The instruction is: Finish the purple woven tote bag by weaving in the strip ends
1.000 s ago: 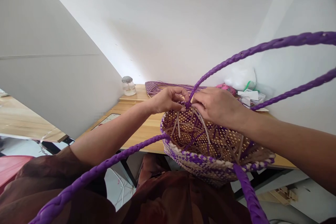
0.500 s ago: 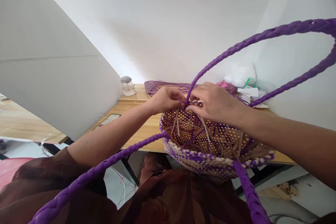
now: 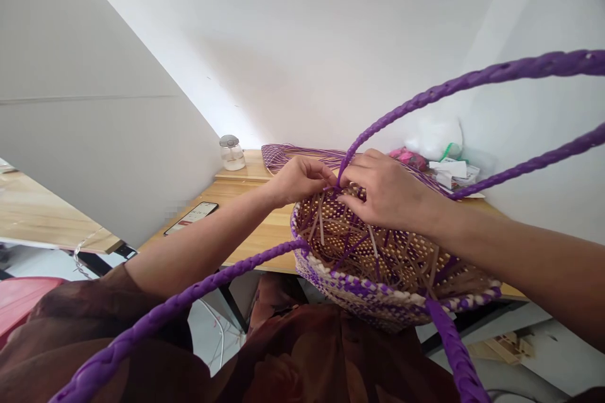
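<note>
A woven basket [image 3: 359, 293] in purple and cream rests at the table's front edge, tipped toward me, with many loose strip ends inside. At its far rim, my left hand [image 3: 302, 179] pinches a thin purple strip by the foot of the far braided handle [image 3: 401, 113]. Just right of that foot, my right hand [image 3: 382, 192] has its fingers bent around the handle's base, thumb over the basket's inside. The near braided handle [image 3: 227, 274] loops toward me past my lap.
On the wooden table [image 3: 259, 227] are a phone [image 3: 191, 217], a lidded glass jar [image 3: 231, 152] and a bundle of purple woven strips [image 3: 288, 156]. Papers [image 3: 451, 170] and a pink bundle [image 3: 409, 157] lie at the right back. A grey panel [image 3: 94, 94] stands at left.
The far handle's loop has sunk and swung a little to the right. My right thumb has shifted slightly; my left hand stays almost in place.
</note>
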`<action>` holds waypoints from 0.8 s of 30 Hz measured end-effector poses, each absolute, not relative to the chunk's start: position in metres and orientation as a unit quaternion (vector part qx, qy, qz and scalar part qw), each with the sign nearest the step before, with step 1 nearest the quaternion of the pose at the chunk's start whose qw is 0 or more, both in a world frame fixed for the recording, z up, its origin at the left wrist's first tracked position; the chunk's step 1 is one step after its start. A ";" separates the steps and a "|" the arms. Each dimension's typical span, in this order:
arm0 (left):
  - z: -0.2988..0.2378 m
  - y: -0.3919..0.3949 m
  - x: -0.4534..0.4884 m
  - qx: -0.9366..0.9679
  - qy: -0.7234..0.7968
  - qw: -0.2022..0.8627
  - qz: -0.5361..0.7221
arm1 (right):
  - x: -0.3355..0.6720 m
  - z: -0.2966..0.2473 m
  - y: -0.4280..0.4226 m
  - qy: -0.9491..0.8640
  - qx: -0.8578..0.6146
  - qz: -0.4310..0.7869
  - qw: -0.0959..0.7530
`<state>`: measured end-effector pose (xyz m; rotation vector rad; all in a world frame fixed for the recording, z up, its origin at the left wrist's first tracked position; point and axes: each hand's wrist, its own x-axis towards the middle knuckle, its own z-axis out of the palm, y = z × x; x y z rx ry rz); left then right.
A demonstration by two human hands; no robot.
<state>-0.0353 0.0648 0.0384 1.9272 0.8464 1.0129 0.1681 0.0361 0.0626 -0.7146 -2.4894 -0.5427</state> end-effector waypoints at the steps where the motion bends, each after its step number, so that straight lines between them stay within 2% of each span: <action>1: 0.038 0.065 -0.035 0.757 0.329 0.399 0.400 | 0.166 0.062 0.035 -0.909 -0.249 -0.229 0.242; 4: 0.036 0.067 -0.036 0.743 0.325 0.417 0.410 | 0.162 0.062 0.036 -0.906 -0.235 -0.251 0.246; 11: 0.040 0.066 -0.037 0.747 0.322 0.438 0.382 | 0.169 0.071 0.039 -0.869 -0.372 -0.068 0.320; 17: 0.035 0.065 -0.033 0.722 0.312 0.458 0.414 | 0.164 0.074 0.033 -0.848 -0.358 -0.058 0.386; 24: 0.036 0.069 -0.029 0.786 0.304 0.342 0.416 | 0.152 0.073 0.038 -0.877 -0.257 -0.082 0.398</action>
